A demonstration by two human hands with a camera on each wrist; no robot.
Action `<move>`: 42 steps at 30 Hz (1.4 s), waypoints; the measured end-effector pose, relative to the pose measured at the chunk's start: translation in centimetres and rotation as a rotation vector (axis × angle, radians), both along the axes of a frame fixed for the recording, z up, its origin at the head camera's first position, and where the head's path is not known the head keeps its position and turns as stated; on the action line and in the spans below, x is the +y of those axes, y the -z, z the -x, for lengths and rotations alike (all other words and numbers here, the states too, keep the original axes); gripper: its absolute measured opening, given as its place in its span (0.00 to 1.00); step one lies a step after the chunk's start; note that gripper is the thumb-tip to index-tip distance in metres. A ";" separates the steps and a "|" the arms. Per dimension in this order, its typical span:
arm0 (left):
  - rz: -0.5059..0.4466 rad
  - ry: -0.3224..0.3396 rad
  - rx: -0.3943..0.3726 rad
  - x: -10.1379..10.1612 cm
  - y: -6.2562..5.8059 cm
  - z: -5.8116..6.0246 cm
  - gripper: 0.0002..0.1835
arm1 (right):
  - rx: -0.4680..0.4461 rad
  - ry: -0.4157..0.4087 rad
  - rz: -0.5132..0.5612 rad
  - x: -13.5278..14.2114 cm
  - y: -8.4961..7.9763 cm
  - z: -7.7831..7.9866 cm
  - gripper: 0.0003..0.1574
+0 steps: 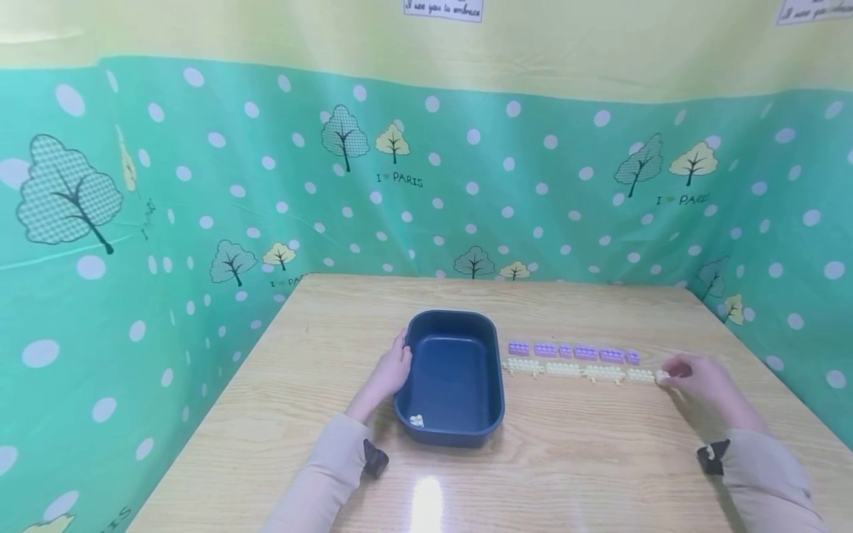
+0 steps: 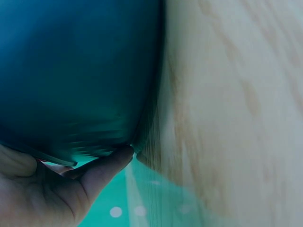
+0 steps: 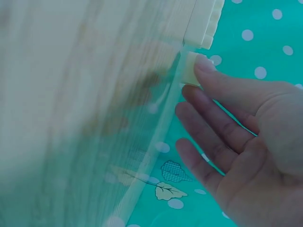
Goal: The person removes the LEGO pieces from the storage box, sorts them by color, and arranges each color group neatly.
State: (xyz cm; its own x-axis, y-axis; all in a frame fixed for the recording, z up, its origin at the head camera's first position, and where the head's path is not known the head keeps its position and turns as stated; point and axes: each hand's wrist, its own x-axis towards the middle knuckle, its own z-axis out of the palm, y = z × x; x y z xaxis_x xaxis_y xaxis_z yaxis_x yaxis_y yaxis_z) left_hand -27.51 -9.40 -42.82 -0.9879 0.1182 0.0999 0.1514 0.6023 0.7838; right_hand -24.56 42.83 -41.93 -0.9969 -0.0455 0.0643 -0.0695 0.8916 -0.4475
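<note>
A deep dark blue bin (image 1: pixel 500 385) stands mid-table. My left hand (image 1: pixel 392 370) grips its left side, the thumb (image 2: pixel 106 170) lying against the outer wall and the fingers up at the rim. A small cream toy brick (image 1: pixel 416 421) lies in the bin's near left corner. Over to the right, my right hand (image 1: pixel 706 385) pinches another small cream brick (image 3: pixel 190 71) between thumb and index finger, low at the table. This brick is at the right end of a row of cream bricks (image 1: pixel 563 369), a narrow gap from its neighbour in the right wrist view.
Behind the cream row runs a parallel row of purple bricks (image 1: pixel 585 353), with small gaps between several of them. Both rows begin close to the bin's right side. A green dotted curtain (image 1: pixel 466 200) hangs around the wooden table (image 1: pixel 573 466) at the back and sides.
</note>
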 end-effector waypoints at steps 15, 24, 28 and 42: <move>-0.009 0.010 -0.011 -0.2 0.6 0.2 0.27 | -0.057 0.019 0.017 -0.1 0.1 -0.8 0.13; -0.013 0.001 0.005 -0.2 0.5 0.1 0.27 | 0.067 -0.017 -0.015 -3.1 -2.3 -0.7 0.24; -0.014 0.005 0.011 -0.2 0.3 -0.1 0.27 | 0.140 -0.062 -0.018 -5.8 -3.2 -0.3 0.23; 0.003 0.005 0.028 -0.1 0.3 0.1 0.27 | 0.254 -0.266 0.033 -16.1 -5.1 1.5 0.22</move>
State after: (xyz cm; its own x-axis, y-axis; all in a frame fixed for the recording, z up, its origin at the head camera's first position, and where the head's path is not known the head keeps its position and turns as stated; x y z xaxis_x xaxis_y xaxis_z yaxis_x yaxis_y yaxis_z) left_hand -27.60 -9.47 -43.14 -0.9842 0.1236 0.1268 0.1760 0.6039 0.7774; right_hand -26.09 26.70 -36.80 -0.9024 -0.2949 0.3143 -0.4099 0.8125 -0.4144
